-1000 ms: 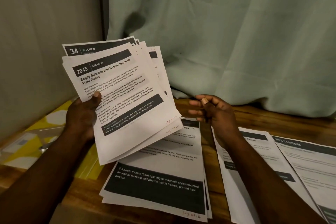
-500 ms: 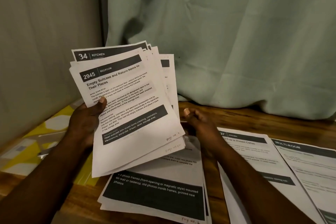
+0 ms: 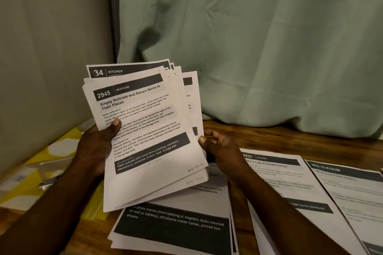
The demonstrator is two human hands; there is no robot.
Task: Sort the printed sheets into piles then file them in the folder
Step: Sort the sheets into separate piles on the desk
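Centre frame, left hand point(image 3: 97, 147) grips the fanned stack point(image 3: 128, 71), thumb on top; right hand point(image 3: 219, 148) curls at its right edge, pinch unclear. Light, floppy, slippery: lift the top sheet point(image 3: 153, 151) by a corner

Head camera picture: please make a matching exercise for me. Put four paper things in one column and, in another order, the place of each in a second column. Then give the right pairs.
Column one
1. 2945 BEDROOM sheet
2. photo frames pile
3. MULTI-ROOM sheet
4. yellow folder

Column two
a. far right on the table
b. left end of the table
c. front of the held stack, gripped by the left hand
d. flat on the table, below the held stack

Pairs: 1-c, 2-d, 3-a, 4-b
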